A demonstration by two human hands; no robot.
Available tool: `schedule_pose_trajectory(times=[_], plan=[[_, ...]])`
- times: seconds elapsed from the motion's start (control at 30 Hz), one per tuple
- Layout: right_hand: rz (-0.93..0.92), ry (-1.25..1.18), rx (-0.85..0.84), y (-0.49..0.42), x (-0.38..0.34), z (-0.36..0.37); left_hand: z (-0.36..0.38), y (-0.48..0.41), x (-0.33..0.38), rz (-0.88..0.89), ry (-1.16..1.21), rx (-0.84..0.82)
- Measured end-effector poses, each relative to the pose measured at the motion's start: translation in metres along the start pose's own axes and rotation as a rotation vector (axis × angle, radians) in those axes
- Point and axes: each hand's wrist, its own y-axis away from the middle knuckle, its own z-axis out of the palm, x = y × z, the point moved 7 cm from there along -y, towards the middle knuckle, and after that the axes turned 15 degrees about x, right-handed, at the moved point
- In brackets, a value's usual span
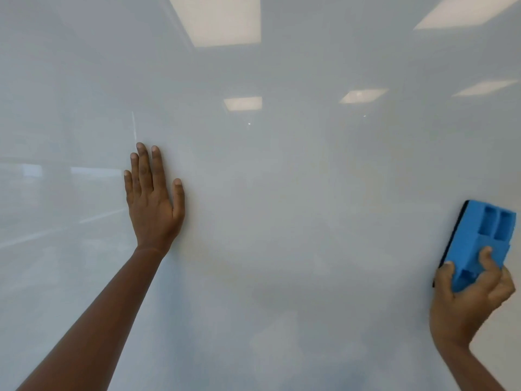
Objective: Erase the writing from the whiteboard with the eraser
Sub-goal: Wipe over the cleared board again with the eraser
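- Right hand (468,303) fingers curl around the lower end of a blue rectangular foam eraser (482,244), its long axis tilted upward.
- Its dark felt edge meets the glossy white whiteboard (282,193), far right.
- Left hand (152,204) rests flat, fingers spread, well apart leftward.
- No writing visible.

Glossy pale surface filled whole frame. Reflected rectangular ceiling light panels (225,19) showed at top centre, upper right, mid-frame. Faint reflected bright bands (93,172) lay at left edge.

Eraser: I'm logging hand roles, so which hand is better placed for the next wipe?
Right. The right hand grips the blue eraser by the whiteboard; the left hand lies flat, open, empty.
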Motion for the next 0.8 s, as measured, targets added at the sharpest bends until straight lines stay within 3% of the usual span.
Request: schedule_pose_trajectory(times=[0.1, 0.2, 0.37, 0.57, 0.67, 0.8], plan=[[0.066, 0.003, 0.048, 0.043, -0.016, -0.003, -0.001, 0.001, 0.000, -0.006, -0.001, 0.002], [-0.041, -0.023, -0.050, 0.083, -0.052, 0.002, -0.001, 0.000, 0.001, -0.007, -0.002, 0.002], [-0.295, -0.151, -0.417, 0.129, -0.099, 0.003, -0.002, 0.001, 0.001, -0.022, -0.015, -0.028], [-0.547, -0.381, -1.038, 0.178, -0.126, -0.013, -0.011, 0.016, 0.009, -0.034, -0.009, -0.088], [-0.527, -0.361, -1.267, 0.207, -0.120, -0.030, -0.024, 0.042, 0.017, -0.004, 0.022, -0.095], [-0.476, -0.333, -1.412, 0.238, -0.096, -0.050, -0.034, 0.077, 0.026, 0.026, 0.057, -0.132]])
